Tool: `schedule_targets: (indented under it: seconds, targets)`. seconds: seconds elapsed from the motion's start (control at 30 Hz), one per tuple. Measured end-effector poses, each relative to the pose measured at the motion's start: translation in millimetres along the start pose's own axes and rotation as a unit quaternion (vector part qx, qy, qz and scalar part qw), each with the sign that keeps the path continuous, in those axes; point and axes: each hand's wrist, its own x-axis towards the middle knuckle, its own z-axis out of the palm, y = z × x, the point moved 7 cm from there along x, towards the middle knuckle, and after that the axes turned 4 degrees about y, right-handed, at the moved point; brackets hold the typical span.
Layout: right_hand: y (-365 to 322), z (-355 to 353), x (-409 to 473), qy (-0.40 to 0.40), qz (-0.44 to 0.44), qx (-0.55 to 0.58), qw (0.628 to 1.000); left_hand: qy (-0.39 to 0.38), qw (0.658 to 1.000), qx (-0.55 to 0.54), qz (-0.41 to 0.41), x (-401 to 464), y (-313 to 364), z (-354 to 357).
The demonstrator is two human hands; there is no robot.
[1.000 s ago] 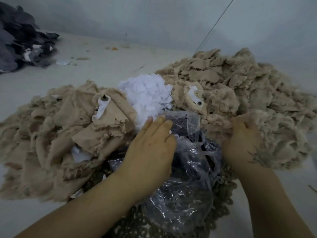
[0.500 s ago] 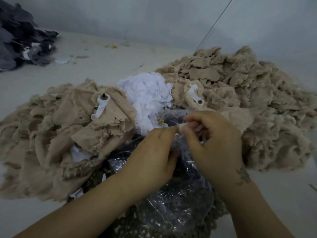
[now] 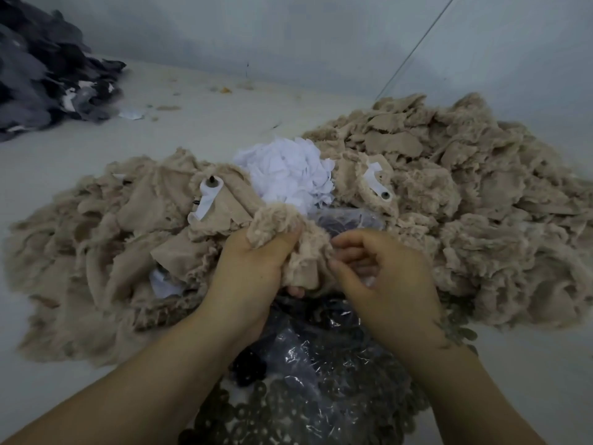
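Note:
My left hand (image 3: 247, 277) grips a small beige furry fabric piece (image 3: 288, 242) over a clear plastic bag (image 3: 314, 354) of dark parts. My right hand (image 3: 388, 281) is just right of it, its curled fingers at the piece's right edge; whether they pinch it is hard to tell. A beige fabric pile (image 3: 96, 252) spreads to the left and a bigger beige pile (image 3: 465, 194) to the right. On the left pile lies a piece with a white tab and dark stud (image 3: 210, 187); another white tab with a stud (image 3: 380, 187) sits on the right pile.
A heap of white scraps (image 3: 288, 175) lies between the two beige piles. Dark round discs (image 3: 288, 419) are scattered under and around the bag. A dark grey fabric heap (image 3: 41, 69) sits at the far left. The pale floor (image 3: 192, 123) meets a wall behind.
My left hand has taken up a beige furry piece and lifted it. My right hand came from the right pile to the middle, then drew slightly right and lower.

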Motion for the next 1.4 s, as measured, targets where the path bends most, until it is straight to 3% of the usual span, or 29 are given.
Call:
schedule_targets:
  seconds: [0.07, 0.17, 0.27, 0.33, 0.43, 0.53, 0.63, 0.87, 1.03, 1.13, 1.2, 1.3, 1.4]
  targets:
    - [4.3, 0.4, -1.5, 0.025, 0.037, 0.062, 0.997, 0.007, 0.999, -0.026, -0.045, -0.2, -3.6, -3.3]
    - [-5.9, -7.9, -2.4, 0.053, 0.002, 0.065, 0.996, 0.0, 0.995, -0.072, -0.068, -2.0, -2.7, -2.5]
    - [-19.3, 9.7, -8.0, -0.082, 0.016, 0.177, 0.981, -0.053, 0.993, -0.087, -0.058, -5.3, 3.5, 6.4]
    - [-28.5, 21.8, -13.3, -0.135, -0.027, 0.124, 0.983, -0.118, 0.99, -0.067, -0.035, -9.5, 8.0, 15.1]
    - [-23.2, 18.5, -10.6, -0.082, -0.035, 0.049, 0.995, -0.133, 0.989, -0.059, -0.006, -13.1, 15.5, 17.1]
    - [-11.4, 13.9, -5.8, -0.064, -0.012, 0.078, 0.995, -0.109, 0.987, -0.104, -0.064, -11.3, 14.1, 13.0]
    - [-2.3, 19.0, -8.5, -0.094, 0.061, 0.188, 0.976, -0.102, 0.976, -0.134, -0.135, -6.5, 6.7, 7.9]
    - [-10.8, 26.7, -14.5, -0.157, 0.098, 0.264, 0.946, -0.134, 0.945, -0.189, -0.232, 0.7, -2.9, 1.1]
    - [-12.2, 25.1, -13.4, -0.167, 0.076, 0.171, 0.968, -0.166, 0.927, -0.172, -0.288, -3.1, -9.8, 2.4]
    - [-4.6, 30.0, -16.9, -0.188, 0.149, 0.229, 0.943, -0.105, 0.934, -0.177, -0.291, 1.2, -16.5, -2.2]
    - [2.2, 31.1, -17.5, -0.147, 0.202, 0.276, 0.928, -0.088, 0.939, -0.188, -0.273, 2.8, -14.4, 1.1]
    - [9.2, 35.6, -19.9, -0.099, 0.294, 0.421, 0.852, -0.089, 0.969, -0.118, -0.198, 3.1, -11.4, 2.2]
    - [2.4, 39.0, -21.9, -0.117, 0.322, 0.506, 0.792, -0.076, 0.989, -0.031, -0.12, -2.7, -11.9, -0.2]
